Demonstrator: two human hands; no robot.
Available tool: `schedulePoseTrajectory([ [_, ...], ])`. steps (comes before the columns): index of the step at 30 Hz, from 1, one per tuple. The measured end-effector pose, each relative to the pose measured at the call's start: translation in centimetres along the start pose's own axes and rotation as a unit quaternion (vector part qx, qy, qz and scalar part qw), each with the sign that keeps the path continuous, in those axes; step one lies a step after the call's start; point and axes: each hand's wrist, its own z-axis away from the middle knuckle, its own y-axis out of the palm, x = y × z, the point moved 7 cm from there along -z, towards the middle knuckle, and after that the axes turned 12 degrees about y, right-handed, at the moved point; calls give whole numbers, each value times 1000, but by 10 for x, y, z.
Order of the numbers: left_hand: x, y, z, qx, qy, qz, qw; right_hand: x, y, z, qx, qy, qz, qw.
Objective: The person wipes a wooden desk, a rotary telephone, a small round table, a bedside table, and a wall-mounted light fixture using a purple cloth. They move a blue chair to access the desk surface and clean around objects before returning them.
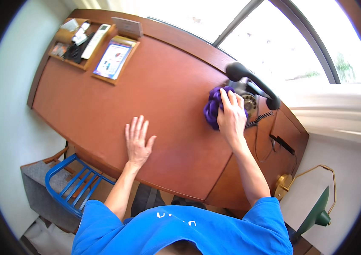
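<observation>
My right hand presses a bunched purple cloth onto the right side of a reddish-brown wooden desk. Its fingers lie over the cloth and hide part of it. Just beyond the cloth stands a black rotary telephone, its dial partly behind my fingers. The handset lies across the top, and a coiled cord runs down from it. My left hand rests flat on the desk near the front edge, fingers spread, holding nothing.
A wooden tray with a remote control and small items sits at the far left, beside a wooden clipboard with printed sheets. Blue chair stands at lower left. A green-shaded brass wall lamp juts out at right. Windows line the back.
</observation>
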Motion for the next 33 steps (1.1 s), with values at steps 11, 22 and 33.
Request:
schedulePoseTrajectory([
  [11, 50, -29, 17, -124, -45, 88, 987, 127, 94, 148, 216, -64, -175, 958],
  [22, 163, -82, 68, -84, -175, -119, 974, 144, 171, -105, -111, 33, 52, 992],
  [33, 201, -84, 101, -171, -249, -251, 920, 66, 64, 219, 170, 29, -134, 976],
])
